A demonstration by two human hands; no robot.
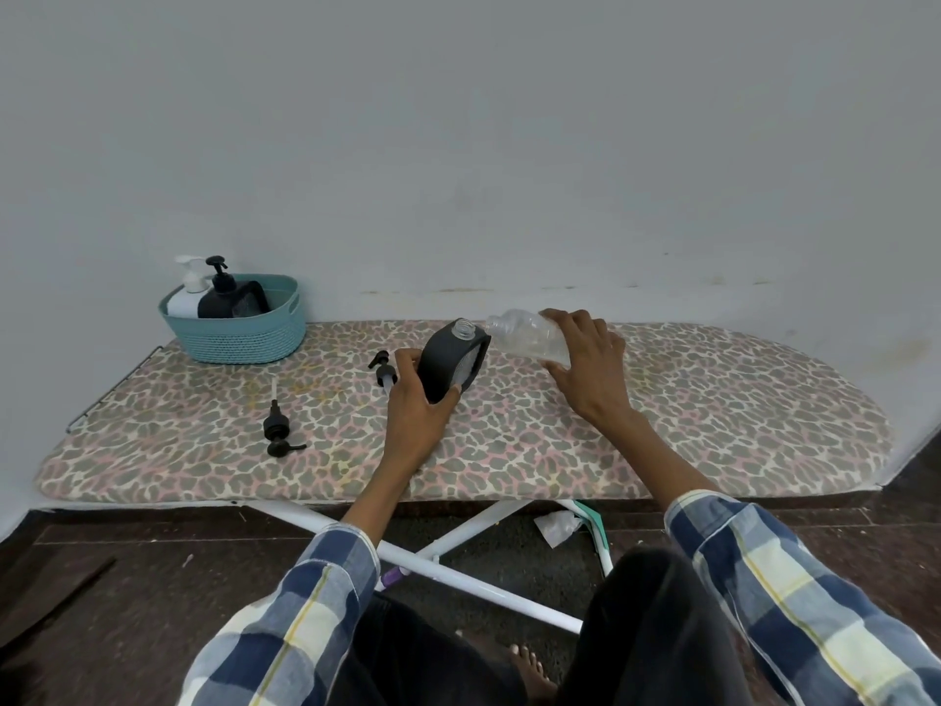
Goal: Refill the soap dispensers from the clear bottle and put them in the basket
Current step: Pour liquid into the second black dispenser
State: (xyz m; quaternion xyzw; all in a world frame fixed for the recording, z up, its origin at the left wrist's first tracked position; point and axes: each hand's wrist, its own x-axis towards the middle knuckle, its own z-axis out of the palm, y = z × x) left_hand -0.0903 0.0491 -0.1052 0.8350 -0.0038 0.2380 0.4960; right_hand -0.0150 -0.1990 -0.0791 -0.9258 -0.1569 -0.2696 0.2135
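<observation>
My left hand (pixel 415 400) grips a black soap dispenser (pixel 450 361) with its pump off and its open neck tilted to the right. My right hand (pixel 585 359) holds the clear bottle (pixel 527 332) nearly on its side, its mouth close beside the dispenser's neck. Two black pump heads lie on the board: one (pixel 383 368) just left of my left hand, another (pixel 277 430) further left. A teal basket (pixel 244 333) at the back left holds a white dispenser (pixel 186 293) and a black dispenser (pixel 224 295).
Everything sits on a leopard-print ironing board (pixel 662 425) pushed against a grey wall. Its white legs (pixel 458 537) cross below the front edge. A crumpled scrap of plastic (pixel 555 527) lies on the dark floor under the board.
</observation>
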